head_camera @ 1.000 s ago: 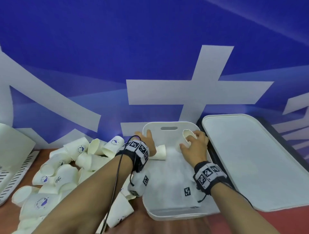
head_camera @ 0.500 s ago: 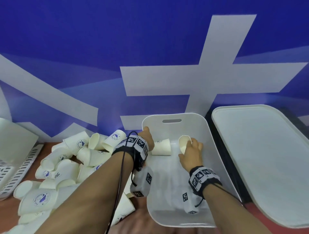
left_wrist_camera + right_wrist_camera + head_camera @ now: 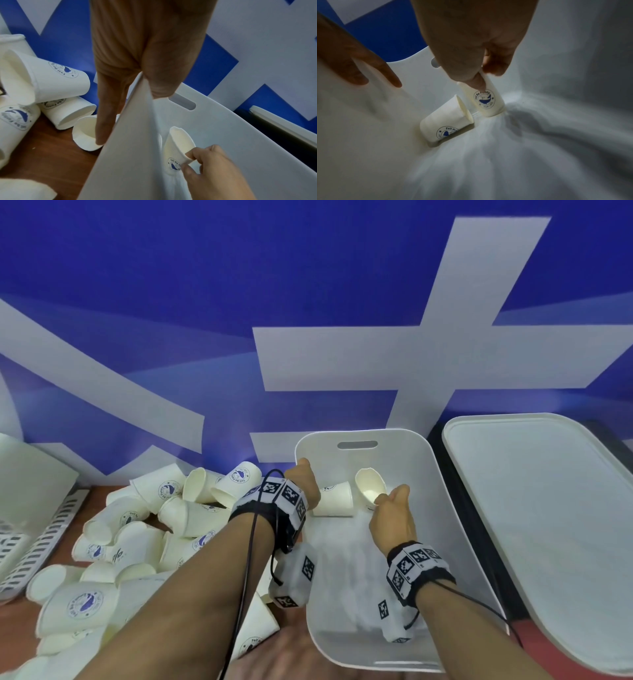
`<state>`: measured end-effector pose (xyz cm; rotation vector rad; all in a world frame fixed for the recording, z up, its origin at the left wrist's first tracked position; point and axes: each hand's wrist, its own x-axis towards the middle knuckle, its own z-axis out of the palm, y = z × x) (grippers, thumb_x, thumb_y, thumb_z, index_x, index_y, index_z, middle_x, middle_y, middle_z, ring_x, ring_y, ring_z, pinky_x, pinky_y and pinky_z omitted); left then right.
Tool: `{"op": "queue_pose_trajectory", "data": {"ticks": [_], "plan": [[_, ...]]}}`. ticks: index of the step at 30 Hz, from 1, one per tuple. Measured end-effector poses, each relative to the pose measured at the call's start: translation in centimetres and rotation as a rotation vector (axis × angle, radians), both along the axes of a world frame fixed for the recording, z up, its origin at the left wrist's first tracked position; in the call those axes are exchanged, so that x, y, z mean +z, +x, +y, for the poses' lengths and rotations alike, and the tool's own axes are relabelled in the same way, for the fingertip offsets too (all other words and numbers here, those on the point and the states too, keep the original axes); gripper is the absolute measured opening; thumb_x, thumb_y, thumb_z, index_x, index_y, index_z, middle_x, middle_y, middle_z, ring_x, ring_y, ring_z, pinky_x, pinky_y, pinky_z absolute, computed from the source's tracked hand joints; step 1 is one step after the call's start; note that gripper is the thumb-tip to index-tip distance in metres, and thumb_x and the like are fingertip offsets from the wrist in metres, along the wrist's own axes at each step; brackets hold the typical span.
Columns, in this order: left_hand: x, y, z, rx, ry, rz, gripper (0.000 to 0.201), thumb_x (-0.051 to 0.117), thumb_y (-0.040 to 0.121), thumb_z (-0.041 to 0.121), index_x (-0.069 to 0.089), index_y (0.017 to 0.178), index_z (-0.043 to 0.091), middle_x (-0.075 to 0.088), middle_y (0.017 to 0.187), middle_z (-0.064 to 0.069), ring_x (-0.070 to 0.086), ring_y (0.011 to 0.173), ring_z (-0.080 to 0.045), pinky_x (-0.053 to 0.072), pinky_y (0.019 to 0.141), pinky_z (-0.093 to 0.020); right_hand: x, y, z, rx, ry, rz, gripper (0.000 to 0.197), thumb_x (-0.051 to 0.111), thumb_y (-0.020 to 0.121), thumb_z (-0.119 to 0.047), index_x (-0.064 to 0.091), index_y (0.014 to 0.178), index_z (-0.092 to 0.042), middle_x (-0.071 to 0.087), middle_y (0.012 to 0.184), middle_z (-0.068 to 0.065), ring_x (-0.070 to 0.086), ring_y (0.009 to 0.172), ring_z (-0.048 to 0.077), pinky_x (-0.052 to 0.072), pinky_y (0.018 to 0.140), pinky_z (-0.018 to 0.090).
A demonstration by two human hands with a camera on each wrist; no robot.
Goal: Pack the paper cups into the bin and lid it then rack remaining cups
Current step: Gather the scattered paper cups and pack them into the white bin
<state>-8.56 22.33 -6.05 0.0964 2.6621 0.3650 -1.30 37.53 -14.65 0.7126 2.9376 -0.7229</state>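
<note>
Right hand [image 3: 390, 517] pinches a cup [image 3: 370, 485] by its rim inside the bin [image 3: 455, 518], base tipped down and far; left hand [image 3: 303, 479] grips the bin's left wall

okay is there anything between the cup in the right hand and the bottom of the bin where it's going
Nothing visible blocks it. The right hand pinches the cup by its rim, base just above or on the bin floor. Another cup lies on its side right beside it, to the left, not underneath.
</note>
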Motion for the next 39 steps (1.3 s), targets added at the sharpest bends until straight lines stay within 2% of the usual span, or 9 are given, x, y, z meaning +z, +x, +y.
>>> {"op": "queue_pose_trajectory", "data": {"ticks": [5,7,9,11,18,21,25,33,39], "plan": [[-0.4,-0.3,-0.1,-0.024,0.019,0.029,0.044,0.047,0.091,0.003,0.035,0.133,-0.001,0.056,0.125,-0.017,0.057,0.114,-0.03,0.03,0.052,-0.019,0.7,0.2,-0.3,-0.008,0.199,-0.059,0.032,0.053,0.084,-0.015,0.052,0.116,-0.01,0.034,0.118,0.009,0.049,0.097,0.023,0.047,0.073,0.029],[-0.3,-0.2,-0.1,-0.023,0.023,0.031,0.042,0.047,0.092,0.004,0.037,0.132,-0.001,0.056,0.125,-0.017,0.057,0.114,-0.031,0.043,0.069,-0.026,0.7,0.4,-0.5,-0.009,0.215,-0.096,0.037,0.055,0.08,-0.016,0.051,0.117,-0.011,0.03,0.12,0.009,0.045,0.102,0.024,0.046,0.072,0.029],[-0.2,0.0,-0.1,-0.018,0.018,0.027,0.042,0.047,0.092,0.005,0.038,0.132,-0.001,0.056,0.125,-0.017,0.057,0.115,-0.031,0.046,0.087,-0.033,0.3,0.6,-0.9,0.037,0.223,-0.12,0.041,0.056,0.079,-0.015,0.049,0.119,-0.009,0.026,0.126,0.01,0.042,0.108,0.025,0.048,0.077,0.03],[-0.1,0.1,-0.1,-0.024,0.013,0.029,0.042,0.048,0.092,0.007,0.039,0.133,-0.001,0.056,0.126,-0.017,0.057,0.115,-0.031,0.046,0.091,-0.034,0.0,0.6,-1.1,0.069,0.212,-0.106,0.039,0.056,0.081,-0.011,0.049,0.119,-0.007,0.025,0.129,0.011,0.043,0.108,0.026,0.049,0.08,0.03],[-0.1,0.2,0.1,-0.024,0.016,0.027,0.043,0.048,0.091,0.007,0.04,0.132,0.0,0.056,0.126,-0.016,0.057,0.115,-0.031,0.046,0.091,-0.034,0.3,0.1,-0.4,0.078,0.303,-0.222,0.036,0.06,0.088,-0.012,0.05,0.122,-0.008,0.049,0.118,0.008,0.063,0.096,0.022,0.049,0.077,0.028],[-0.1,0.2,0.2,-0.02,0.024,0.022,0.042,0.049,0.091,0.008,0.041,0.131,0.0,0.057,0.125,-0.016,0.057,0.114,-0.031,0.047,0.091,-0.034,0.0,0.3,-0.6,0.068,0.278,-0.252,0.043,0.062,0.084,-0.015,0.046,0.124,-0.008,0.043,0.121,0.01,0.063,0.088,0.023,0.048,0.073,0.028],[0.0,0.2,0.1,-0.02,0.022,0.025,0.041,0.049,0.091,0.009,0.042,0.131,0.0,0.057,0.125,-0.016,0.057,0.115,-0.031,0.046,0.092,-0.034,-0.2,0.2,-1.1,0.173,0.236,-0.218,0.046,0.053,0.084,-0.017,0.04,0.128,-0.014,0.04,0.118,0.011,0.046,0.07,0.023,0.039,0.064,0.028],[0.0,0.2,0.2,-0.022,0.037,0.026,0.042,0.049,0.09,0.007,0.042,0.13,-0.001,0.057,0.125,-0.017,0.057,0.114,-0.032,0.046,0.092,-0.036,-0.7,0.0,-0.9,0.227,0.267,-0.139,0.032,0.037,0.099,-0.033,0.046,0.124,-0.015,0.045,0.108,0.01,0.043,0.067,0.025,0.036,0.06,0.029],[0.0,0.2,0.3,-0.031,0.043,0.032,0.042,0.049,0.09,0.006,0.041,0.131,-0.001,0.056,0.125,-0.017,0.057,0.115,-0.032,0.046,0.091,-0.035,-0.2,-0.2,-0.6,0.14,0.312,-0.163,0.035,0.049,0.093,-0.013,0.045,0.128,-0.012,0.041,0.12,0.012,0.056,0.079,0.027,0.044,0.066,0.032]]}}
